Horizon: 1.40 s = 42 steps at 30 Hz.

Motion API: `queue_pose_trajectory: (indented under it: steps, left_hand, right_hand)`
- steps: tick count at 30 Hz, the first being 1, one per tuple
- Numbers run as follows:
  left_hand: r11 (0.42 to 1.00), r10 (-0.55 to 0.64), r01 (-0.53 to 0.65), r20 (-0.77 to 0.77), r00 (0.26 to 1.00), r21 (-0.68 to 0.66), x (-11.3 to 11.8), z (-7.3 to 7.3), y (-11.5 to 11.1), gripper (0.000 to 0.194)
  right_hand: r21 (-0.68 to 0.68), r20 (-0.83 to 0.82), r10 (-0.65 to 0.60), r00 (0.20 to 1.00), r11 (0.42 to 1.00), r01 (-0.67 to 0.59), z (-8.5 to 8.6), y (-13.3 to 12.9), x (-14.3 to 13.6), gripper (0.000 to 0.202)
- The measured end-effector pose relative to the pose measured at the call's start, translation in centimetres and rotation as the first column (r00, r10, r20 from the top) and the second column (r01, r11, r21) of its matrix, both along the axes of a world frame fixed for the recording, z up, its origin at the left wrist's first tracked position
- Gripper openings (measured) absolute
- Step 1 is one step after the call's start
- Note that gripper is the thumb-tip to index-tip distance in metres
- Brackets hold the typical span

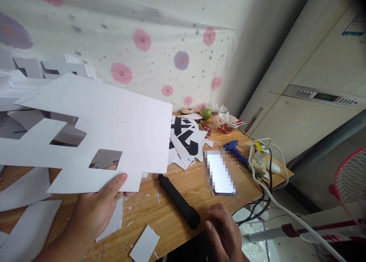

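Above the table [167, 227], the left hand [97, 212] is pinching the cut-out board [137, 136] by one edge, perhaps risking bending, the right hand [224, 227] curling, grip unclear.

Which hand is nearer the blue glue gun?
Right. The right hand is on the near side of the glue gun; the left hand, holding a white sheet, is farther left.

Sheet [137, 128] I hold, left of frame: plain white. Wall covering [160, 64], top: white, pink-and-purple floral, grey-flecked. Desk [148, 212], below: honey-brown woodgrain. Rod [178, 201], lower centre: black. Right of centre: green fruit [205, 114], blue glue gun [235, 150], red-printed white bowl [225, 125].
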<state>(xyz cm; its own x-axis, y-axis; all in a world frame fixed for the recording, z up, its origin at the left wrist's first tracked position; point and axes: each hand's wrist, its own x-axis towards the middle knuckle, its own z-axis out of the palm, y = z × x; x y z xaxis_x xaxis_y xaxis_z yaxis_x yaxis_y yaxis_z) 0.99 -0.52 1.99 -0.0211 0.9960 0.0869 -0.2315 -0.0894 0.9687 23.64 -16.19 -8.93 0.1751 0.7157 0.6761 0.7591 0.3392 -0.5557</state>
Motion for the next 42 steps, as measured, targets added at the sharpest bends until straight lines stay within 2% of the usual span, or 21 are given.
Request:
queue_pose_trajectory:
  steps: [6,10,12,15,17,18,20,23,27,29,35,42]
  left_hand:
    - [0.999,-0.017,0.018,0.009,1.000,-0.033,-0.4,0.0,-0.2,0.021]
    - [0.997,0.023,-0.022,0.002,1.000,-0.069,0.0,0.5,-0.2,0.026]
    - [0.998,0.016,-0.016,0.000,1.000,-0.057,0.1,0.5,-0.1,0.025]
    - [1.000,-0.012,0.012,0.003,1.000,-0.028,0.0,0.1,0.1,0.023]
    - [0.999,-0.013,0.013,0.009,1.000,-0.032,-0.2,-0.4,0.2,0.025]
    - [0.999,-0.007,0.008,0.015,1.000,-0.036,-0.3,-0.6,0.2,0.028]
    - [0.998,0.003,-0.002,0.017,1.000,-0.063,-0.6,-1.2,0.3,0.037]
    - [0.998,0.011,-0.008,0.042,0.999,-0.058,-1.0,-2.4,0.6,0.049]
    - [0.997,0.056,-0.053,0.055,0.997,-0.059,-1.5,-4.1,1.1,0.059]
    - [0.996,0.065,-0.062,0.038,0.997,-0.062,-1.7,-4.6,1.3,0.057]
    - [0.998,0.011,-0.011,-0.003,1.000,-0.064,-2.2,-4.8,1.5,0.034]
    - [0.996,0.012,-0.008,0.048,0.999,-0.090,-2.1,-4.8,1.3,0.043]
  right_hand:
    - [0.037,-0.053,-0.003,0.999,0.999,0.005,0.1,-0.1,-0.1,0.005]
    - [0.151,-0.065,0.011,0.998,0.989,-0.002,0.9,-0.1,0.5,0.010]
    - [0.194,-0.060,-0.028,0.998,0.980,0.039,1.3,0.2,1.9,0.013]
    - [0.215,-0.094,-0.153,0.984,0.962,0.170,1.3,1.4,5.7,0.014]
    - [0.152,-0.077,-0.263,0.962,0.950,0.272,1.4,2.7,8.7,0.015]
    - [0.066,-0.037,-0.322,0.946,0.944,0.324,1.4,3.4,10.1,0.019]
    - [-0.059,0.018,-0.312,0.950,0.948,0.313,1.6,4.8,12.4,0.025]
    - [-0.169,0.086,-0.271,0.959,0.944,0.282,1.8,6.3,14.2,0.030]
    - [-0.239,0.119,-0.269,0.956,0.927,0.290,1.3,7.3,14.8,0.032]
    - [-0.252,0.126,-0.261,0.957,0.925,0.285,1.0,7.5,14.9,0.032]
    - [-0.257,0.118,-0.233,0.965,0.932,0.257,0.7,7.7,15.1,0.028]
    - [-0.218,0.048,-0.246,0.968,0.943,0.250,0.3,6.4,15.1,0.031]
